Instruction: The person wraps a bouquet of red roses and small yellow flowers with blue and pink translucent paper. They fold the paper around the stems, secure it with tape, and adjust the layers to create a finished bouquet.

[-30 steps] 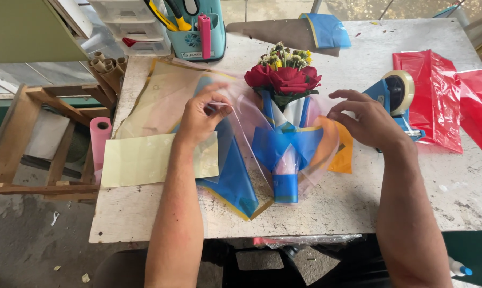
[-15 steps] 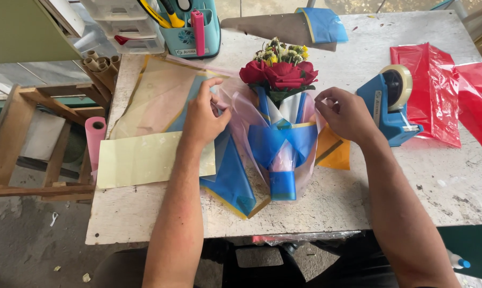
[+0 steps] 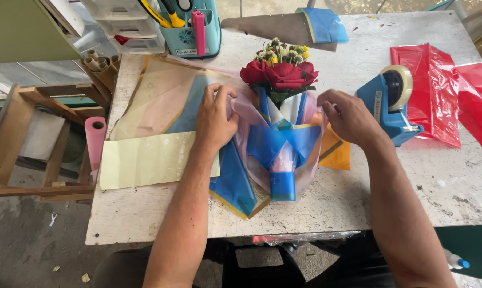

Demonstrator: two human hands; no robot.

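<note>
You had your left hand [image 3: 215, 118] and right hand [image 3: 348, 116] each closed on an edge of the translucent pink wrap [image 3: 246, 109], drawing it around the rose bouquet [image 3: 279, 74] lying mid-table [image 3: 358, 202], the tape dispenser [image 3: 389, 104] just beside your right hand.

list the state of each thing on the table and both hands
bouquet: lying flat, partly wrapped
blue wrap: folded around the stems
translucent pink wrap: gathered by both hands
left hand: pinching the wrap
right hand: pinching the wrap
tape dispenser: upright, untouched
pale yellow sheet: flat
red film: crumpled
</note>
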